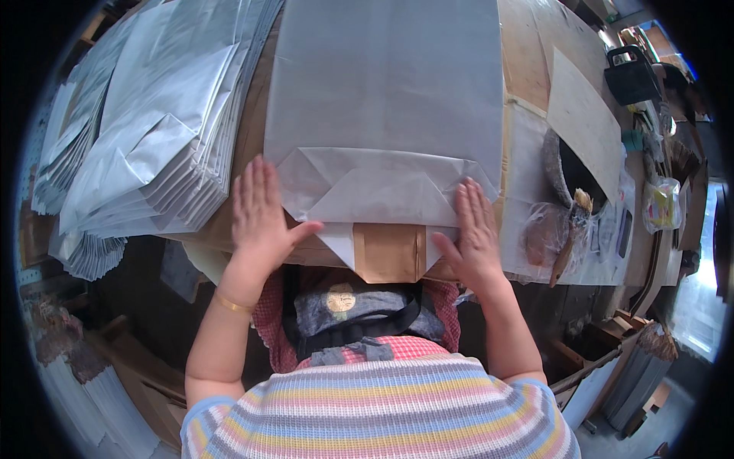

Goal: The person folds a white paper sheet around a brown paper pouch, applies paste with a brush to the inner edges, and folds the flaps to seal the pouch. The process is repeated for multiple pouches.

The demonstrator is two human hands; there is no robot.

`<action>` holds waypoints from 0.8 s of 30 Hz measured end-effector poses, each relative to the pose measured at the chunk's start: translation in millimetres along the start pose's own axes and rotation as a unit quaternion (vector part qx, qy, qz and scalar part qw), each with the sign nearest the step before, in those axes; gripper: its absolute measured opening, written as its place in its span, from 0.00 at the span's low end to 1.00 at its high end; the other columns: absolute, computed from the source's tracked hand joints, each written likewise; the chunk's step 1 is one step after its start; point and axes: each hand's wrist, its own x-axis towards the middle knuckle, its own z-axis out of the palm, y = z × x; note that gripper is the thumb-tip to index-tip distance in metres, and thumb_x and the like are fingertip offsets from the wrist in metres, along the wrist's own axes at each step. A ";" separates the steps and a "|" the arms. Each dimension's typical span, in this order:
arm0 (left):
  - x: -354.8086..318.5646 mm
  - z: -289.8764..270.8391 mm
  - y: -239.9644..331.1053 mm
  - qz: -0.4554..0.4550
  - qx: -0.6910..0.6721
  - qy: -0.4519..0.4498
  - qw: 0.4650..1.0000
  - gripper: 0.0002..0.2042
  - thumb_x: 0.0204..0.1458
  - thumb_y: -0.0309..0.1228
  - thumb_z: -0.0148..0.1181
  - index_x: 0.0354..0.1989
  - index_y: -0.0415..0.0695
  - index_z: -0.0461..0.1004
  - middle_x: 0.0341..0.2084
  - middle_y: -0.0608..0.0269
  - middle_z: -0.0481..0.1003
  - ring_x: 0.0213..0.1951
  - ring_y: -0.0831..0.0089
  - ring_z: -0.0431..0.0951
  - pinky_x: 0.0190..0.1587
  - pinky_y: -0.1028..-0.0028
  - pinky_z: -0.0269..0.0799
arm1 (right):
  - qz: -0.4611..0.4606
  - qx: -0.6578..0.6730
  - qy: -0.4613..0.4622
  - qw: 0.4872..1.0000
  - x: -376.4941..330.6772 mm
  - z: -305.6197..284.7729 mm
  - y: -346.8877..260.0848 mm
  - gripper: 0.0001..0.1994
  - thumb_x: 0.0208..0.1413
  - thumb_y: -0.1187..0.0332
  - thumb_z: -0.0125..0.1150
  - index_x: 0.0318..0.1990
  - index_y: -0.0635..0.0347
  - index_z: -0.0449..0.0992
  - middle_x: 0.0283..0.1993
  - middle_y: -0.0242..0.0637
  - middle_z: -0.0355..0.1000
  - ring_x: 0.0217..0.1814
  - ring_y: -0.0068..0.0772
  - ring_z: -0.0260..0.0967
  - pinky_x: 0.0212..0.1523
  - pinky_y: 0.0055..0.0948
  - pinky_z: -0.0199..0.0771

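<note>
A large silvery-white paper bag (382, 92) lies flat in front of me, its near end folded over into a bottom panel with angled corners. At the left end of that fold, my left hand (258, 218) rests open, fingers stretched and thumb pointing inward. My right hand (475, 237) lies open on the right end of the fold, fingers together but straight. Between the hands, a brown paper piece (390, 252) sits on a narrow white flap that sticks out toward me past the fold. Neither hand grips anything.
Fanned stacks of white bags (164, 153) cover the table's left. To the right, a cardboard sheet (585, 122) leans over a dark round container (562, 168), beside a wooden-handled brush (567, 249) and clear plastic. A black-handled container (633, 75) stands far right. Bundled sheets (88, 390) stand low left.
</note>
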 end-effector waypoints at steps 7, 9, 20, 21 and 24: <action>-22.8 -3.7 69.3 0.176 -0.078 -0.025 0.981 0.38 0.50 0.36 0.57 0.68 0.32 0.51 0.70 0.45 0.49 0.72 0.54 0.45 0.73 0.58 0.36 | -0.120 0.059 -0.028 0.991 3.0 3.4 -51.4 0.38 0.47 0.69 0.64 0.67 0.67 0.56 0.71 0.51 0.52 0.75 0.50 0.47 0.74 0.43 0.45; -2.0 1.4 77.6 0.187 -0.077 -0.040 0.978 0.40 0.48 0.37 0.57 0.68 0.31 0.50 0.70 0.46 0.48 0.72 0.54 0.45 0.73 0.59 0.36 | -0.144 0.055 -0.013 0.988 14.8 22.2 -63.9 0.36 0.49 0.69 0.61 0.67 0.67 0.57 0.71 0.51 0.53 0.75 0.48 0.48 0.74 0.43 0.44; 23.9 3.1 70.1 0.124 -0.071 -0.065 0.988 0.47 0.42 0.43 0.61 0.70 0.34 0.48 0.71 0.47 0.47 0.73 0.58 0.44 0.73 0.60 0.36 | -0.092 0.024 0.010 0.995 27.0 21.0 -54.0 0.39 0.50 0.57 0.62 0.67 0.68 0.56 0.72 0.48 0.53 0.75 0.47 0.47 0.73 0.42 0.44; 22.6 2.1 68.2 0.123 -0.066 -0.061 0.988 0.47 0.42 0.43 0.62 0.70 0.34 0.48 0.71 0.47 0.47 0.73 0.58 0.45 0.73 0.60 0.36 | -0.071 0.022 0.012 0.997 24.7 17.5 -50.5 0.41 0.49 0.56 0.62 0.68 0.68 0.55 0.72 0.48 0.52 0.76 0.47 0.46 0.73 0.42 0.44; 29.9 -0.9 69.6 0.123 -0.054 -0.065 0.989 0.48 0.41 0.44 0.62 0.70 0.34 0.47 0.71 0.46 0.46 0.73 0.58 0.45 0.73 0.61 0.37 | -0.074 0.050 0.035 0.995 34.4 14.9 -47.9 0.39 0.48 0.55 0.65 0.65 0.68 0.60 0.69 0.50 0.57 0.73 0.49 0.51 0.72 0.44 0.49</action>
